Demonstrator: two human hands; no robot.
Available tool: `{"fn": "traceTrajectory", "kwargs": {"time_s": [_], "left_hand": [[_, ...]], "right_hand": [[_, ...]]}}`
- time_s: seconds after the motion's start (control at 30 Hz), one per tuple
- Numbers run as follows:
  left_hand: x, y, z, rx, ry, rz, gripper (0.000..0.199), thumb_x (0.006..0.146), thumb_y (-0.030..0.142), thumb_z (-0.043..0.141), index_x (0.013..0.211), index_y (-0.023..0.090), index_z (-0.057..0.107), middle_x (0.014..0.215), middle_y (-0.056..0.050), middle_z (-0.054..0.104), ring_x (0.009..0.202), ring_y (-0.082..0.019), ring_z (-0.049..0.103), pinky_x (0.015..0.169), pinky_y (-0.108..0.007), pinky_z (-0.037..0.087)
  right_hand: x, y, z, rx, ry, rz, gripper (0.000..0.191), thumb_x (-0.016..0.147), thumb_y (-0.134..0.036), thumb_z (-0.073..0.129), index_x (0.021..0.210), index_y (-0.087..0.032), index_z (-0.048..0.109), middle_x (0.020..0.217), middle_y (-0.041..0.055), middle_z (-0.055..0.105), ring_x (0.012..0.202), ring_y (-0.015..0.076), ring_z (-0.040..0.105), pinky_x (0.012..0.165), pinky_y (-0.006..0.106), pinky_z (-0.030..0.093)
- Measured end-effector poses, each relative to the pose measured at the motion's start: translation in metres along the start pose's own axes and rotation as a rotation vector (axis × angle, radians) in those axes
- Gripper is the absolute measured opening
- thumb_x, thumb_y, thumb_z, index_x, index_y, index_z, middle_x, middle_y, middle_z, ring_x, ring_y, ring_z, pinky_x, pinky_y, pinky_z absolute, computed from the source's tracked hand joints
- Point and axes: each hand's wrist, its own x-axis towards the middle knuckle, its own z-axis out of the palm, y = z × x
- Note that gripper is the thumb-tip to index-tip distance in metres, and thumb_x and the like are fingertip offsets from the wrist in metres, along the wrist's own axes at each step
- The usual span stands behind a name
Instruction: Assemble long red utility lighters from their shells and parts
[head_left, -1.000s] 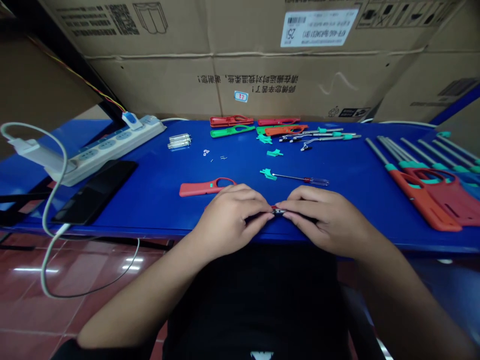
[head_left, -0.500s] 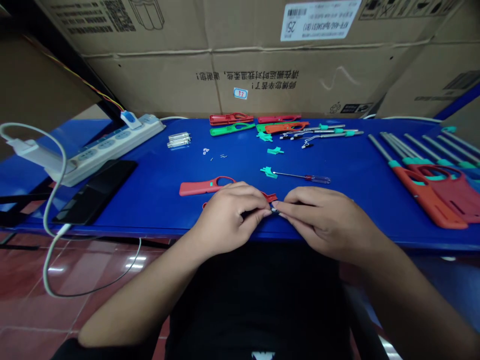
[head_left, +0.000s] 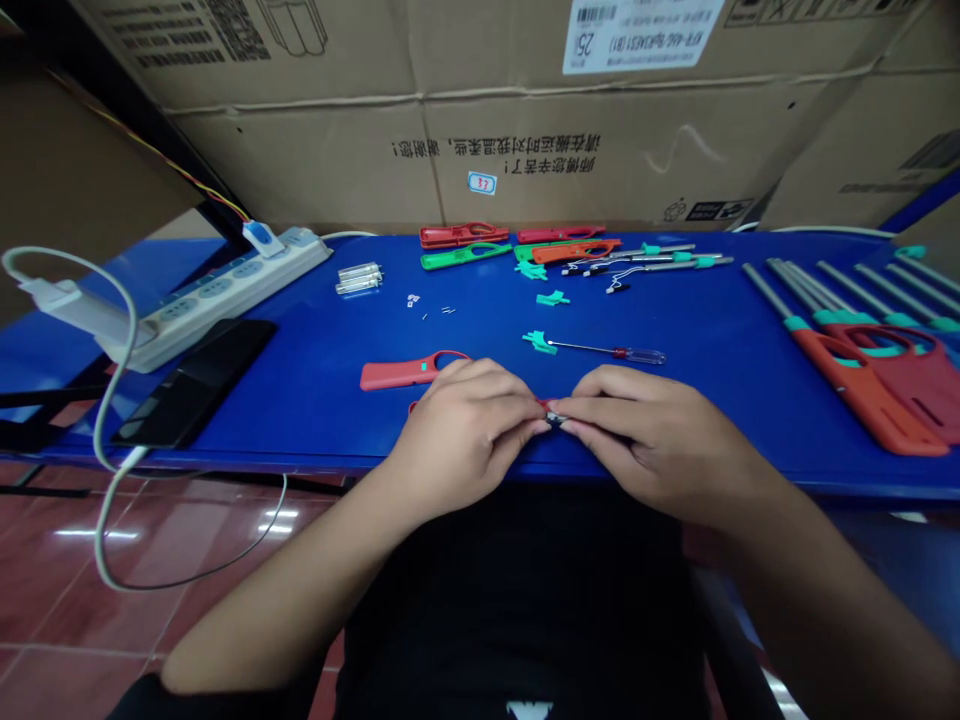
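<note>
Blue workbench (head_left: 300, 415) beneath them, the left hand (head_left: 461, 435) and right hand (head_left: 645, 445) curl almost shut, pinching a small metal lighter part (head_left: 555, 419), a red lighter shell (head_left: 405, 376) just beyond the left.

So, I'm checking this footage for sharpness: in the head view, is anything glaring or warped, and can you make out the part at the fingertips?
Head view: the picture bows the blue table's front edge and the cardboard boxes; the red floor tiles show bright glare; the small metal part between the left hand and right hand is too small and covered to identify.
</note>
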Motion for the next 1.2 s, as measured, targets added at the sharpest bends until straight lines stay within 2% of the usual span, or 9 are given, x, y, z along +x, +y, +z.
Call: {"fn": "traceTrajectory", "kwargs": {"time_s": [0.17, 0.33, 0.53, 0.63, 0.73, 0.83, 1.0, 1.2], "left_hand": [[-0.002, 0.011, 0.002, 0.199, -0.005, 0.048, 0.017, 0.097, 0.021, 0.058, 0.092, 0.016, 0.073, 0.091, -0.004, 0.072, 0.085, -0.019, 0.062, 0.084, -0.037, 0.048], [-0.003, 0.013, 0.005, 0.275, -0.036, 0.022, 0.019, 0.098, 0.021, 0.056, 0.092, 0.013, 0.072, 0.093, -0.007, 0.071, 0.088, -0.022, 0.061, 0.085, -0.039, 0.049], [-0.007, 0.001, -0.013, 0.027, -0.056, -0.043, 0.028, 0.094, 0.036, 0.065, 0.113, 0.017, 0.071, 0.111, -0.006, 0.072, 0.102, -0.022, 0.065, 0.097, -0.04, 0.051], [-0.008, -0.009, -0.017, -0.075, -0.106, -0.107, 0.035, 0.09, 0.037, 0.07, 0.12, 0.018, 0.068, 0.116, -0.006, 0.072, 0.109, -0.022, 0.066, 0.099, -0.038, 0.052], [-0.008, -0.015, -0.014, -0.123, -0.139, -0.121, 0.027, 0.091, 0.031, 0.068, 0.116, 0.019, 0.069, 0.113, -0.005, 0.073, 0.107, -0.021, 0.067, 0.1, -0.039, 0.052], [-0.009, -0.017, -0.01, -0.176, -0.125, -0.088, 0.015, 0.094, 0.026, 0.065, 0.106, 0.02, 0.072, 0.11, -0.004, 0.074, 0.104, -0.018, 0.068, 0.103, -0.039, 0.05], [-0.011, -0.018, -0.009, -0.179, -0.113, -0.069, 0.011, 0.092, 0.023, 0.067, 0.099, 0.023, 0.076, 0.109, -0.003, 0.075, 0.107, -0.018, 0.068, 0.107, -0.04, 0.048], [-0.011, -0.018, -0.008, -0.175, -0.118, -0.073, 0.012, 0.093, 0.022, 0.066, 0.1, 0.023, 0.075, 0.109, -0.003, 0.075, 0.107, -0.018, 0.069, 0.107, -0.041, 0.047]], "right_hand": [[-0.001, 0.0, 0.0, 0.013, -0.068, 0.036, 0.026, 0.101, -0.021, 0.048, 0.111, -0.018, 0.071, 0.098, 0.0053, 0.065, 0.086, 0.0153, 0.06, 0.077, 0.03, 0.05], [0.0, 0.0, 0.001, -0.047, -0.092, 0.053, 0.028, 0.102, -0.023, 0.045, 0.106, -0.017, 0.072, 0.096, 0.0061, 0.064, 0.086, 0.0171, 0.06, 0.077, 0.032, 0.049], [-0.003, 0.003, 0.004, -0.007, -0.089, 0.109, 0.028, 0.102, -0.025, 0.044, 0.112, -0.021, 0.07, 0.104, 0.006, 0.065, 0.093, 0.0182, 0.062, 0.084, 0.033, 0.05], [-0.004, 0.004, 0.006, -0.021, -0.072, 0.112, 0.029, 0.101, -0.024, 0.045, 0.115, -0.019, 0.07, 0.105, 0.007, 0.066, 0.094, 0.0193, 0.062, 0.085, 0.034, 0.05], [-0.003, 0.005, 0.005, -0.047, -0.058, 0.095, 0.03, 0.101, -0.022, 0.045, 0.113, -0.018, 0.072, 0.103, 0.0081, 0.066, 0.094, 0.0199, 0.062, 0.085, 0.036, 0.05], [-0.001, 0.005, 0.005, -0.045, -0.053, 0.07, 0.029, 0.1, -0.02, 0.047, 0.112, -0.018, 0.073, 0.1, 0.0079, 0.066, 0.092, 0.0197, 0.061, 0.083, 0.036, 0.05], [-0.001, 0.003, 0.008, -0.005, -0.008, 0.058, 0.026, 0.097, -0.019, 0.051, 0.111, -0.02, 0.074, 0.098, 0.0071, 0.066, 0.091, 0.0192, 0.062, 0.081, 0.036, 0.051], [-0.001, 0.001, 0.009, 0.111, 0.017, 0.168, 0.022, 0.094, -0.019, 0.058, 0.104, -0.023, 0.077, 0.093, 0.0039, 0.067, 0.083, 0.0155, 0.063, 0.074, 0.03, 0.05]]}}
